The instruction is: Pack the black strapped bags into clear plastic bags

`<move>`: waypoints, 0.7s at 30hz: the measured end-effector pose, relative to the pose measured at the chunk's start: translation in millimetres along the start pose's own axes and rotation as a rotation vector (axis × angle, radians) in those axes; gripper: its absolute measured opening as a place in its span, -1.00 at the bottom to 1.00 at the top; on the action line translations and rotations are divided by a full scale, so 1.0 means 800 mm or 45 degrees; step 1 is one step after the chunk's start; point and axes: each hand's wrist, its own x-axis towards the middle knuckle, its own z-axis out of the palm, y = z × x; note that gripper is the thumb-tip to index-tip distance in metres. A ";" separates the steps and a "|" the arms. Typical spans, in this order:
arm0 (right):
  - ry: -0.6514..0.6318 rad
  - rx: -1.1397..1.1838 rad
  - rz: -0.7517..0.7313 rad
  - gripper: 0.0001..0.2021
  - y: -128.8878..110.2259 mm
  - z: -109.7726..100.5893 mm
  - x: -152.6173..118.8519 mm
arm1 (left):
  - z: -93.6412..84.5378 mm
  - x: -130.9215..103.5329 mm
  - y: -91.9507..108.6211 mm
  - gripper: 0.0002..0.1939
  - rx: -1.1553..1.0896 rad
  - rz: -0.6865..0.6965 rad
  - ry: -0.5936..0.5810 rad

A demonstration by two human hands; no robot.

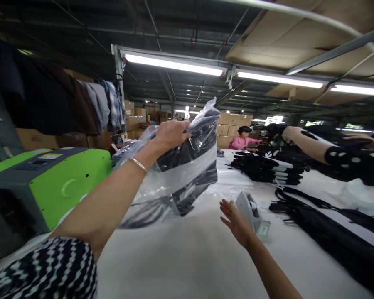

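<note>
My left hand [172,135] is closed on the upper edge of a clear plastic bag [190,160], which hangs tilted above the white table [180,261]. Inside the bag is a folded black item with a white band; dark straps or cords show at its lower left. Over the table, my right hand [239,224] has its fingers spread and nothing in it. Just beyond that hand stands a small grey-white tape dispenser [251,211], partly hidden behind it.
A green and grey machine [71,182] stands at the left. Black and white strapped goods lie in a stack [268,168] and a pile [339,232] at the right. A co-worker's arm [311,145] reaches in there; another person in pink [241,141] is farther back.
</note>
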 end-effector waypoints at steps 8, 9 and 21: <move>-0.112 0.627 0.170 -0.25 -0.022 -0.036 -0.028 | 0.123 -0.200 0.067 -0.80 0.281 0.737 -0.378; -0.111 0.584 0.217 -0.26 -0.009 -0.039 -0.036 | 0.149 -0.238 0.069 -0.82 0.263 0.723 -0.460; -0.334 0.221 0.270 -0.38 0.044 -0.049 -0.129 | 0.216 -0.458 0.089 -0.49 -0.015 0.269 -0.751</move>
